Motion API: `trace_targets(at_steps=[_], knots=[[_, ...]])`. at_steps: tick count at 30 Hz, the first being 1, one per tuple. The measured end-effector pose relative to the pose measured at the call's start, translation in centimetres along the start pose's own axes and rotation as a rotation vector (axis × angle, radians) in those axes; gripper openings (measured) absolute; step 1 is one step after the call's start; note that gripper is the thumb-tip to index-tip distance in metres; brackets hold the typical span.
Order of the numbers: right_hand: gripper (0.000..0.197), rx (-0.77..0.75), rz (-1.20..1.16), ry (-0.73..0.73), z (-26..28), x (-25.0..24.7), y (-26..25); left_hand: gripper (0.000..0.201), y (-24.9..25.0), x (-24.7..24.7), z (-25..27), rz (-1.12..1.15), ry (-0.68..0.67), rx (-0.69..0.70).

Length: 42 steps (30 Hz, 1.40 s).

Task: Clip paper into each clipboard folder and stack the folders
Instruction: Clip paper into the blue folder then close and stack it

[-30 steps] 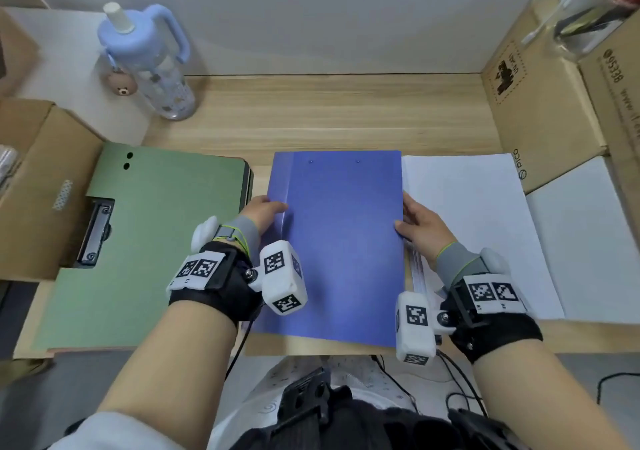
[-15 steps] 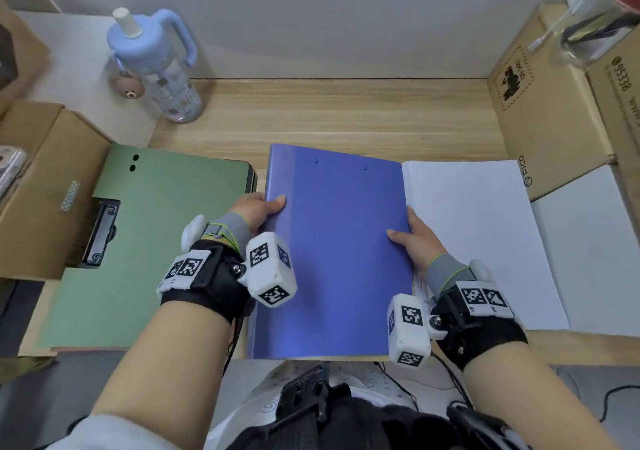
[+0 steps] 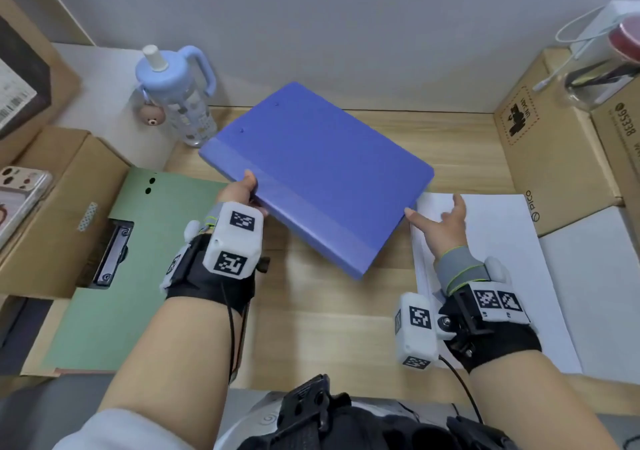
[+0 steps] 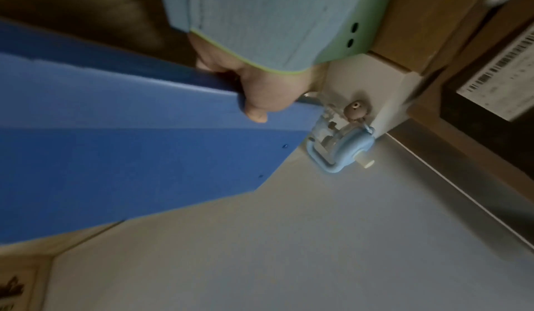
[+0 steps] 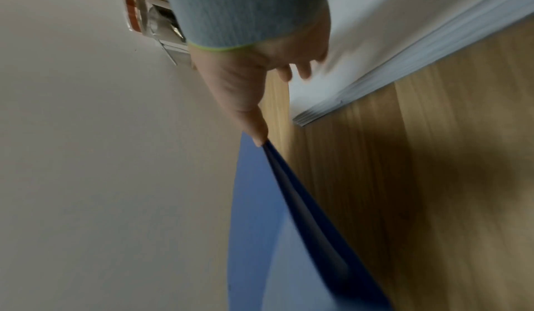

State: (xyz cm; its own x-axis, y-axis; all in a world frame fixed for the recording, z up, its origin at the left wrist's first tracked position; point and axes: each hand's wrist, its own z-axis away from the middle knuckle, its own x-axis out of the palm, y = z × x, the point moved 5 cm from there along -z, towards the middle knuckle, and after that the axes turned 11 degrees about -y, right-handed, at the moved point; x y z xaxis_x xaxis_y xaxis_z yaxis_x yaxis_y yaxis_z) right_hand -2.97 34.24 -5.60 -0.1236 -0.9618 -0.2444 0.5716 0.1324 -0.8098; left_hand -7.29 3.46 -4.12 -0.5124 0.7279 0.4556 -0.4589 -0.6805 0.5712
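Note:
A closed blue clipboard folder (image 3: 318, 172) hangs tilted above the wooden desk, turned slantwise. My left hand (image 3: 242, 190) grips its near-left edge, thumb on the cover, as the left wrist view shows on the folder (image 4: 115, 156). My right hand (image 3: 440, 221) is spread open beside the folder's right corner, only the thumb tip touching the edge (image 5: 258, 140). Its fingers hover over the white paper stack (image 3: 502, 259) at the right. A green folder (image 3: 114, 276) lies open at the left, its black clip (image 3: 110, 259) on the left flap.
A blue water bottle (image 3: 176, 96) stands at the back left, close to the folder's far corner. Cardboard boxes flank the desk at left (image 3: 41, 207) and right (image 3: 547, 158). A phone (image 3: 17, 193) lies on the left box. The wall is just behind.
The blue folder has been lifted off the desk, swung counterclockwise and carried back and left. My right hand has loosened from its right edge to a thumb touch.

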Motion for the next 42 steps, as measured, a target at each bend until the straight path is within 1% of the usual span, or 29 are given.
trace_targets(at_steps=[1, 3, 4, 5, 7, 8, 11, 13, 14, 17, 22, 24, 30, 33, 35, 36, 37, 38, 39, 41, 42], knots=[[0.09, 0.03, -0.099, -0.076, 0.1, 0.6, -0.1, 0.018, -0.3, 0.4, 0.0, 0.056, -0.009, 0.009], [0.05, 0.09, -0.323, -0.264, 0.4, 2.3, -0.4, 0.019, -1.3, 1.8, -0.5, 0.139, -0.101, -0.022], [0.036, 0.104, -0.42, -0.323, 0.5, 2.9, -0.7, 0.018, -1.9, 2.6, -0.2, 0.187, -0.123, -0.051], [0.034, 0.112, -0.506, -0.361, 0.4, 3.2, -1.1, 0.017, -2.3, 3.0, -0.7, 0.193, -0.142, -0.076], [0.041, 0.091, -0.604, -0.386, 0.0, 3.4, -2.0, 0.017, -2.9, 3.6, -1.1, 0.208, -0.143, -0.089], [0.042, 0.079, -0.613, -0.38, -0.7, 3.4, -2.5, 0.021, -3.1, 3.9, -1.6, 0.231, -0.137, -0.085], [0.034, 0.044, -0.605, -0.355, -2.2, 3.6, -3.0, 0.015, -3.5, 4.5, -2.6, 0.284, -0.13, -0.09], [0.03, 0.049, -0.614, -0.333, -3.4, 3.9, -3.2, 0.017, -3.6, 4.8, -3.7, 0.285, -0.111, -0.11], [0.027, 0.061, -0.617, -0.319, -4.2, 4.1, -3.2, 0.017, -3.6, 5.0, -4.4, 0.268, -0.104, -0.121], [0.015, 0.112, -0.65, -0.273, -5.7, 4.6, -3.2, 0.012, -3.9, 5.3, -5.4, 0.231, -0.098, -0.157], [0.02, 0.225, -0.76, -0.188, -7.8, 4.8, -2.0, 0.008, -4.1, 5.4, -7.1, 0.15, -0.09, -0.227], [0.018, 0.262, -0.788, -0.189, -8.0, 5.1, -1.7, 0.008, -4.1, 5.4, -7.2, 0.108, -0.08, -0.253], [0.007, 0.298, -0.888, -0.169, -7.8, 5.3, -1.5, 0.02, -4.0, 4.8, -6.5, 0.017, -0.067, -0.382], [0.013, 0.309, -0.913, -0.168, -7.2, 5.4, -1.7, 0.018, -3.8, 4.7, -5.7, 0.02, -0.075, -0.416], [0.007, 0.323, -0.926, -0.165, -6.5, 5.3, -2.1, 0.041, -3.8, 4.5, -5.2, 0.03, -0.086, -0.417], [0.007, 0.326, -0.931, -0.157, -6.1, 5.3, -2.2, 0.049, -3.6, 4.6, -4.9, 0.038, -0.093, -0.402], [0.008, 0.317, -0.941, -0.154, -5.6, 5.3, -2.4, 0.052, -3.5, 4.6, -4.4, 0.035, -0.108, -0.383], [0.012, 0.302, -0.944, -0.159, -4.9, 5.3, -2.7, 0.051, -3.3, 4.7, -3.7, 0.018, -0.122, -0.361], [0.017, 0.291, -0.943, -0.178, -4.6, 5.5, -2.9, 0.046, -3.1, 4.9, -3.3, -0.011, -0.141, -0.344], [0.006, 0.278, -0.914, -0.235, -3.6, 6.1, -3.2, 0.026, -2.8, 5.2, -2.3, -0.103, -0.201, -0.325], [0.009, 0.272, -0.875, -0.27, -2.8, 6.5, -3.3, 0.019, -2.7, 5.2, -1.7, -0.156, -0.235, -0.32]])
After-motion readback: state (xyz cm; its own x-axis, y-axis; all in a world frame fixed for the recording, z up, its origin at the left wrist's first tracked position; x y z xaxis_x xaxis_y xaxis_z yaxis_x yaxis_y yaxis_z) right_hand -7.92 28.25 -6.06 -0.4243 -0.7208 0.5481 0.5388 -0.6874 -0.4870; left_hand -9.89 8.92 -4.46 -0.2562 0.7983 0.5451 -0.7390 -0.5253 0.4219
